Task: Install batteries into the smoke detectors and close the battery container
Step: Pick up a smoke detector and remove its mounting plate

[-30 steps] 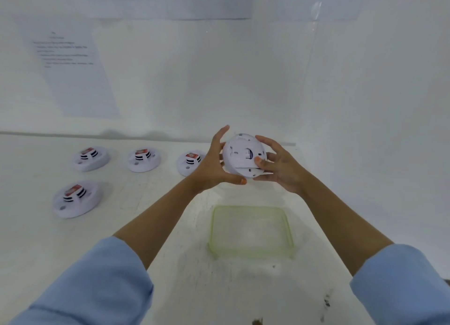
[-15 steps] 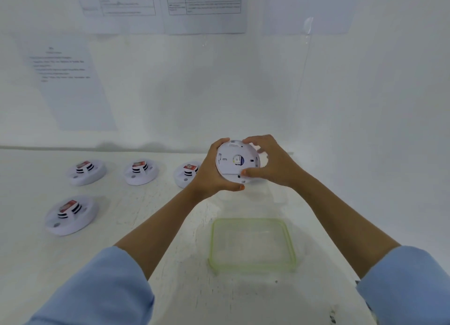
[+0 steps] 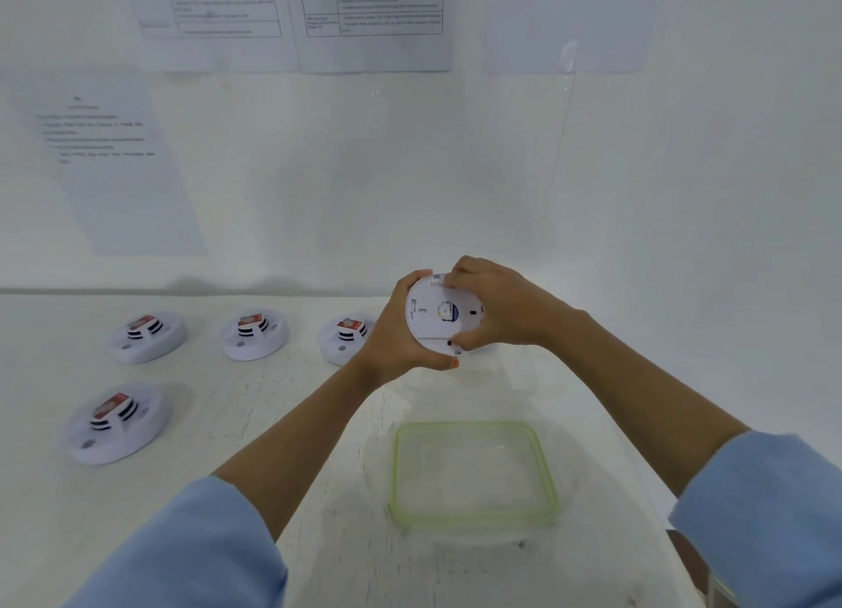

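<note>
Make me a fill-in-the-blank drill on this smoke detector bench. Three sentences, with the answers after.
1. The left hand and right hand grip one smoke detector; ____ more lie on the table to their left, the nearest one alone in front.
2. The clear container nearer the person has a ____ rim.
3. Both sleeves are light ____.

Answers: four; green; blue.

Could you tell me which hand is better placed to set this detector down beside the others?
Likely the left hand: it cups the held detector from its left side, nearest the four other detectors.
</note>
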Motion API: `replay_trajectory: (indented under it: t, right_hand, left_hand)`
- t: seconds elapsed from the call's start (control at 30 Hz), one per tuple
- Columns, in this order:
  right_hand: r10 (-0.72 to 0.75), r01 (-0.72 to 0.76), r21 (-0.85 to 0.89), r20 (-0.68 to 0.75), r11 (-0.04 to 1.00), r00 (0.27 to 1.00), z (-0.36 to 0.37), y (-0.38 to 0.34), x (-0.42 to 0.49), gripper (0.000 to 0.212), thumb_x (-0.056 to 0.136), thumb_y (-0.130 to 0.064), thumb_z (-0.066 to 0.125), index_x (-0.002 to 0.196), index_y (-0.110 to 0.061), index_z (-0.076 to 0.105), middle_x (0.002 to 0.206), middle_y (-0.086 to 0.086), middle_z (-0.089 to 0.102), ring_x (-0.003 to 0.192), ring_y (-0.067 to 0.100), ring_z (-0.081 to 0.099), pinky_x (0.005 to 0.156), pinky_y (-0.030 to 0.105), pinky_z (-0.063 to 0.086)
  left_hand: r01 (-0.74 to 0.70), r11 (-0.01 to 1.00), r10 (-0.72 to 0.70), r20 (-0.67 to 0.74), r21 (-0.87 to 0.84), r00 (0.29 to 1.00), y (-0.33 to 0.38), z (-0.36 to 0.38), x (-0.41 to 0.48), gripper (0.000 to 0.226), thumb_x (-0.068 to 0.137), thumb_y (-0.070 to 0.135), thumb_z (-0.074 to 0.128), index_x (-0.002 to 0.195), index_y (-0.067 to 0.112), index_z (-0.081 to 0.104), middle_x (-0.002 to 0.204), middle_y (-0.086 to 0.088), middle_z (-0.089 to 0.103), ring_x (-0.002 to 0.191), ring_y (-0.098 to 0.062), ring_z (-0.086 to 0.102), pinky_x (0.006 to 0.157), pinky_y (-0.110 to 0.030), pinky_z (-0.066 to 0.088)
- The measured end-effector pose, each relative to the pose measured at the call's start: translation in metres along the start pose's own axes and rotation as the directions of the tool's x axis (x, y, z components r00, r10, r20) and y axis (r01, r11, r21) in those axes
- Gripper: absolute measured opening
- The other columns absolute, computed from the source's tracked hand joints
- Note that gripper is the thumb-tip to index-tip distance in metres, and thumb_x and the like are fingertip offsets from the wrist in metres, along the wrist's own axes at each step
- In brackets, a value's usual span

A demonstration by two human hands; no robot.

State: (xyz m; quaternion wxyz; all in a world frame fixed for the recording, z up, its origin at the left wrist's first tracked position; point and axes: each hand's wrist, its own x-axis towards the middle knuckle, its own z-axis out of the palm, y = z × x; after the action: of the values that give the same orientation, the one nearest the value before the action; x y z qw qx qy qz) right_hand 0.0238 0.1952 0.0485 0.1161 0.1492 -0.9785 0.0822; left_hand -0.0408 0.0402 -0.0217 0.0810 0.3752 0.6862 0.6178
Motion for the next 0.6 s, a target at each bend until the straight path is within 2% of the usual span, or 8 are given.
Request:
replay_trajectory:
  t: [0.1,0.17,0.3,0.5,0.6]
  right_hand:
    - [-0.006,0.009,-0.070,0.042,0.998,0.999,0.001,0.000,0.003,0.062,0.070,-0.039,0.073,0.121,-0.010,0.051,0.102,0.000,0.045,0.088,0.014,0.041,0.070,0.021,0.030]
    - [-0.006,0.013,-0.099,0.066,0.995,0.998,0.003,-0.001,0.004,0.064,0.072,-0.039,0.071,0.125,-0.011,0.048,0.110,0.002,0.047,0.090,0.015,0.043,0.072,0.021,0.031]
    - [-0.009,0.011,-0.046,0.046,0.999,0.999,0.009,-0.003,0.007,0.070,0.069,-0.035,0.074,0.128,-0.011,0.044,0.117,0.003,0.049,0.101,0.019,0.049,0.079,0.024,0.039]
    - [-0.038,0.040,-0.076,0.022,0.996,0.999,0.014,-0.004,0.016,0.071,0.063,-0.035,0.077,0.120,-0.004,0.048,0.108,0.008,0.050,0.089,0.015,0.042,0.078,0.025,0.042]
    - [-0.057,0.058,-0.102,0.016,0.993,0.998,0.016,-0.002,0.019,0.072,0.062,-0.035,0.078,0.119,-0.002,0.049,0.105,0.009,0.050,0.086,0.014,0.038,0.074,0.023,0.039]
  left_hand:
    - [0.018,1.000,-0.018,0.002,0.003,1.000,-0.003,-0.003,0.001,0.095,0.047,-0.001,0.079,0.126,0.021,0.030,0.119,0.005,0.049,0.102,0.003,0.055,0.077,-0.014,0.050]
    - [0.025,1.000,-0.025,-0.003,0.000,1.000,-0.005,-0.005,0.002,0.096,0.047,-0.001,0.079,0.127,0.020,0.030,0.119,0.005,0.049,0.104,-0.001,0.055,0.076,-0.015,0.051]
    - [0.037,0.999,-0.037,0.008,0.019,0.999,-0.008,-0.008,0.003,0.096,0.045,0.000,0.078,0.125,0.022,0.030,0.118,0.007,0.048,0.099,0.009,0.055,0.075,-0.013,0.050]
    - [0.036,0.999,-0.036,0.012,0.025,0.999,-0.012,-0.010,0.007,0.095,0.046,-0.001,0.077,0.126,0.020,0.029,0.116,0.009,0.047,0.098,0.012,0.054,0.075,-0.011,0.049]
    - [0.038,0.999,-0.038,0.021,0.019,0.999,-0.014,-0.011,0.011,0.095,0.046,-0.001,0.076,0.126,0.019,0.030,0.116,0.008,0.047,0.098,0.012,0.054,0.076,-0.013,0.050]
